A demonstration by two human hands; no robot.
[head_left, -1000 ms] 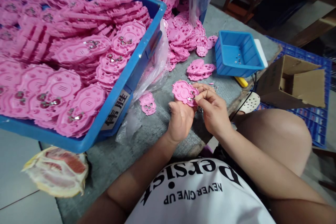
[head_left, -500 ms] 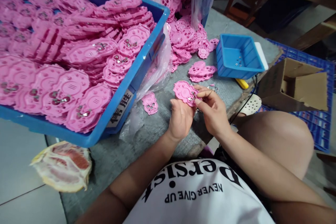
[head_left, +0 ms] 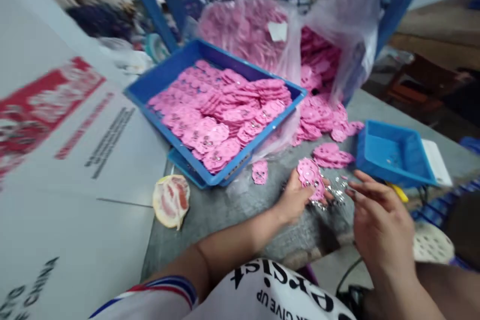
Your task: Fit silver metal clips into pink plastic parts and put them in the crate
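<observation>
My left hand [head_left: 293, 201] grips a flat pink plastic plate [head_left: 309, 174] with scalloped edges and shiny metal bits near its lower end. The thumb lies over the plate's lower edge. To the right, my right hand [head_left: 383, 225] is raised apart from the plate, its fingers stretched out and somewhat blurred. I see nothing between them. Small loose metal pieces [head_left: 338, 191] are scattered on the grey tabletop between the two hands. A single pink plate [head_left: 260, 172] lies left of my left hand, and a small stack of pink plates [head_left: 330, 155] sits just beyond it.
A large blue crate [head_left: 240, 160] full of pink plates stands at left. Behind it are plastic bags [head_left: 243, 35] of more pink parts. A small blue bin [head_left: 393, 155] stands at right. Half a cut pomelo-like fruit [head_left: 171, 201] lies at the table's left edge.
My right hand has let go of the pink plate and moved right, away from it. My left hand keeps the plate. The view has tilted up and swung left.
</observation>
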